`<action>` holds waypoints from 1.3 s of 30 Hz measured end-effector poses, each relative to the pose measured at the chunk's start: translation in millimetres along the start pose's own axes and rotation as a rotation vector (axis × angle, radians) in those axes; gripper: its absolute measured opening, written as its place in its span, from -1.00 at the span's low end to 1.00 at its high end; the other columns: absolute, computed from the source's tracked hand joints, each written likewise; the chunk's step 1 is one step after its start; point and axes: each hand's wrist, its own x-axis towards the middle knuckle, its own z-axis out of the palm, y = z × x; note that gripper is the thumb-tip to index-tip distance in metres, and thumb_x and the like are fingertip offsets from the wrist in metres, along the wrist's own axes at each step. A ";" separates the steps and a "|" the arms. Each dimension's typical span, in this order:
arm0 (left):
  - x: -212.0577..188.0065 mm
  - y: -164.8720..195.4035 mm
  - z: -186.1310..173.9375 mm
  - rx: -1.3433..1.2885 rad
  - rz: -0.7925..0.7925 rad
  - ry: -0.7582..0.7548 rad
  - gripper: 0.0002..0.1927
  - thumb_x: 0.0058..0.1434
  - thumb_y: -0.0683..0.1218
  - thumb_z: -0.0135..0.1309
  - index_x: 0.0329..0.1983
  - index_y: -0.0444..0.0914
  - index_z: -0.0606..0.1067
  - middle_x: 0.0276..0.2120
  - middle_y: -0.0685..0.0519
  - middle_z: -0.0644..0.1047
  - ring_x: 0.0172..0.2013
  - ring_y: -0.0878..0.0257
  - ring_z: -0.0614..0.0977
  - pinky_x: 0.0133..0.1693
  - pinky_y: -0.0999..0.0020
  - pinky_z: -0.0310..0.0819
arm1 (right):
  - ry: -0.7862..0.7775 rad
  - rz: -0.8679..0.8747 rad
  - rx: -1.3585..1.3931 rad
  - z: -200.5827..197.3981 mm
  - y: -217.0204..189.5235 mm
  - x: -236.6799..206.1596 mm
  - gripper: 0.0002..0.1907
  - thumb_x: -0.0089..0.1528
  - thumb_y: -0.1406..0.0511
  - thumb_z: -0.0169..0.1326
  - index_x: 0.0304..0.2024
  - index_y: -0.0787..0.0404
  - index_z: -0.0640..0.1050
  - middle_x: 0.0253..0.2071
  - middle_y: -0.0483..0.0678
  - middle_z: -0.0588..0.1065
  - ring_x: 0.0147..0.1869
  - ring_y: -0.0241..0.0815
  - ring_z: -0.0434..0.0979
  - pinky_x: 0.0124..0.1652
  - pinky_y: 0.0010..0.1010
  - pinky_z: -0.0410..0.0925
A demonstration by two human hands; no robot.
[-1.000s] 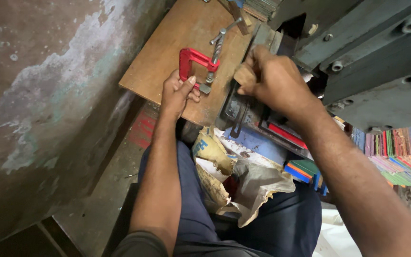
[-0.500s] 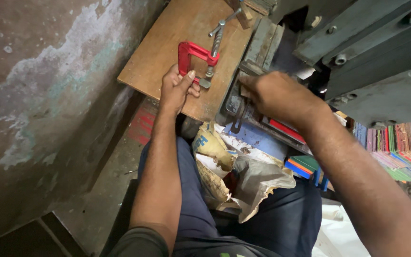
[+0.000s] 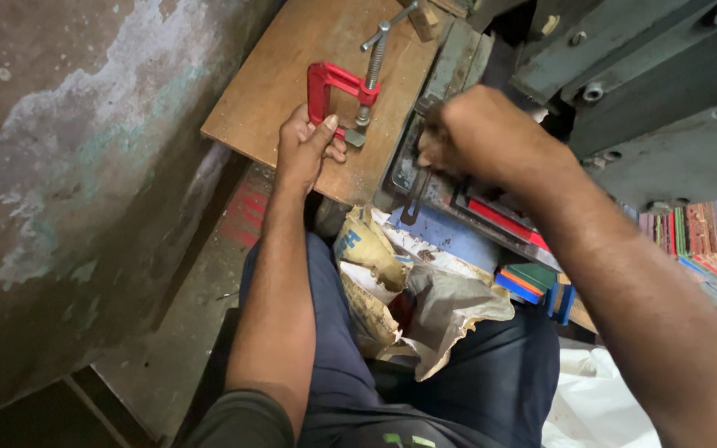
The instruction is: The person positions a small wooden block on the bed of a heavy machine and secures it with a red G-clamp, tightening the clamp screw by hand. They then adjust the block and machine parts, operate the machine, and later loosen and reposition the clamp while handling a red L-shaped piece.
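Red G-clamp (image 3: 338,93) is seated over the near edge of the wooden board (image 3: 292,91), its frame gripped by the left hand (image 3: 307,149). Its screw is run well out, so tightening is judged outstanding. The right hand (image 3: 491,133) is closed at the metal tray (image 3: 450,178); its contents cannot be told.

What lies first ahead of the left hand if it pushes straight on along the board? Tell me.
The left hand points up the brown wooden board; it already grips the red metal C-clamp, so it probably meets that frame first.
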 end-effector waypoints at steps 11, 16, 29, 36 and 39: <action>0.7 -2.5 -2.5 -0.005 -0.007 -0.005 -0.75 0.40 -0.12 0.11 0.03 -0.38 0.43 -0.36 -0.03 0.58 -0.48 0.29 0.62 -0.45 0.39 0.60 | -0.128 -0.061 -0.061 -2.9 -15.2 6.1 -0.73 0.01 0.27 0.35 -0.24 0.16 0.66 -0.31 0.08 0.62 -0.11 0.11 0.65 -0.08 -0.09 0.47; 2.1 -1.7 -1.5 -0.009 -0.009 -0.001 -0.72 0.37 -0.13 0.11 0.06 -0.36 0.42 -0.37 -0.02 0.57 -0.51 0.29 0.61 -0.48 0.40 0.58 | -0.144 -0.038 0.026 -10.8 -11.8 1.0 -0.73 0.18 0.20 0.20 -0.08 0.10 0.65 -0.24 0.15 0.59 -0.12 0.19 0.62 -0.10 -0.04 0.44; 1.7 1.0 2.3 0.011 0.000 -0.002 -0.75 0.39 -0.13 0.10 0.05 -0.37 0.43 -0.34 0.00 0.57 -0.47 0.29 0.62 -0.46 0.39 0.60 | -0.120 0.028 -0.014 -1.8 -11.0 2.2 -0.74 0.26 0.18 0.10 -0.18 0.21 0.65 -0.24 0.21 0.60 -0.09 0.20 0.62 -0.04 -0.06 0.46; 1.0 3.2 0.4 -0.023 -0.013 0.002 -0.74 0.39 -0.13 0.11 0.05 -0.37 0.43 -0.37 -0.01 0.57 -0.48 0.29 0.61 -0.45 0.39 0.59 | 0.255 -0.093 0.026 -20.2 -8.7 3.7 -0.58 0.13 0.09 0.28 -0.17 0.30 0.61 -0.26 0.23 0.58 -0.13 0.26 0.60 -0.12 0.01 0.43; 1.6 2.3 2.1 -0.020 0.001 -0.009 -0.74 0.38 -0.13 0.11 0.04 -0.37 0.43 -0.38 -0.01 0.57 -0.49 0.29 0.62 -0.47 0.39 0.59 | 0.209 0.017 -0.140 -18.3 -7.4 1.4 -0.49 0.11 0.00 0.34 -0.25 0.33 0.60 -0.30 0.25 0.58 -0.15 0.26 0.60 -0.12 0.00 0.44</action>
